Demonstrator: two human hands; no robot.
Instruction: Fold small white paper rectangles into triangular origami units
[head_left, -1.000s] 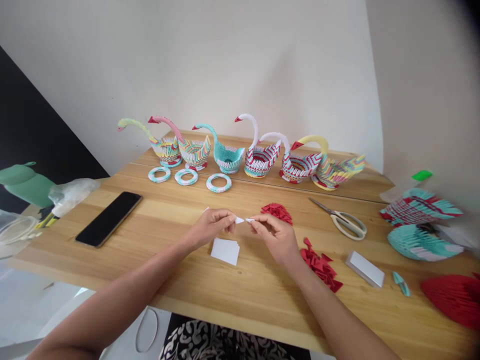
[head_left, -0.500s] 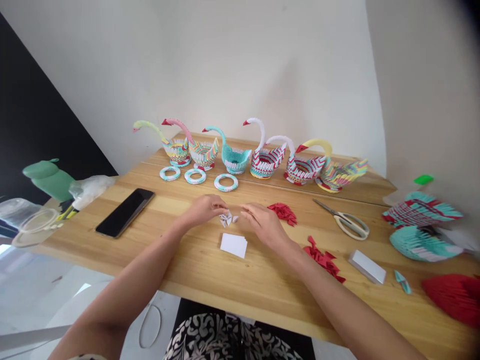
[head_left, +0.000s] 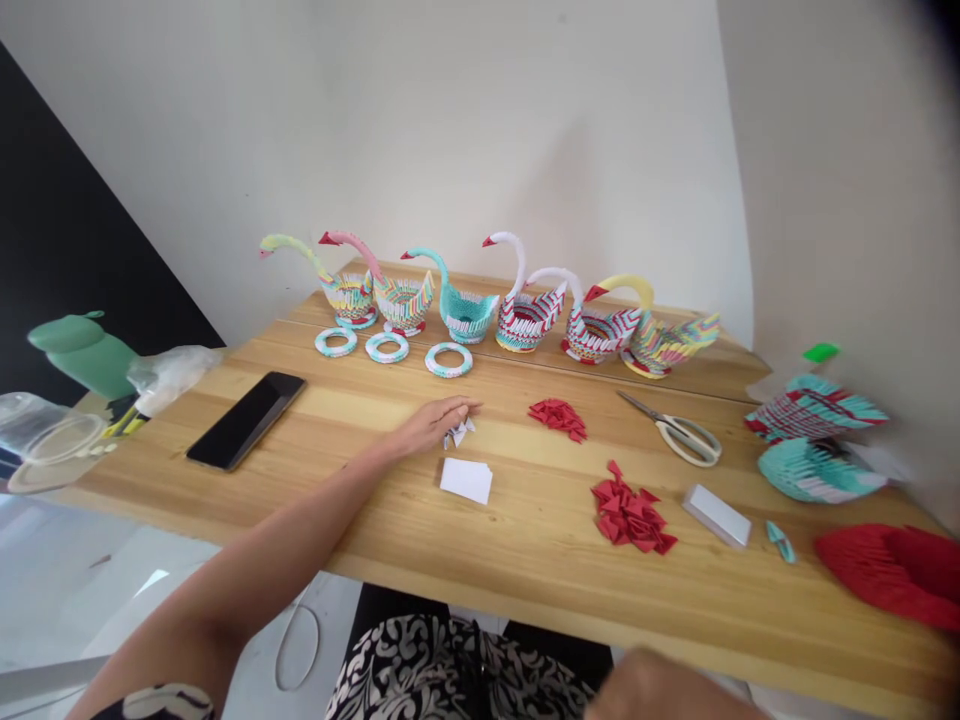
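My left hand [head_left: 436, 423] rests on the table with its fingers stretched out to the right. Just under and beside those fingers lies a small group of white folded paper pieces [head_left: 460, 433], partly covered by the hand. A short stack of white paper slips [head_left: 466, 480] sits nearer to me. At the bottom edge is my right hand [head_left: 649, 688], smeared by motion and partly cut off, so its fingers cannot be made out. Two piles of red folded paper pieces lie to the right, a smaller one [head_left: 557, 419] behind and a larger one [head_left: 631, 512] in front.
Several folded-paper swans [head_left: 469, 315] line the back, with three paper rings [head_left: 449, 360] before them. Scissors [head_left: 679, 435] and a white box [head_left: 717, 515] lie right, near more paper parts [head_left: 821, 470]. A phone [head_left: 246, 421] lies left; a green bottle [head_left: 82, 355] stands beyond the table's edge.
My right hand has left the white folded pieces and pulled back to the bottom edge, uncovering the front red pile. My left hand has shifted slightly right, its fingers straighter. The view has moved a little.
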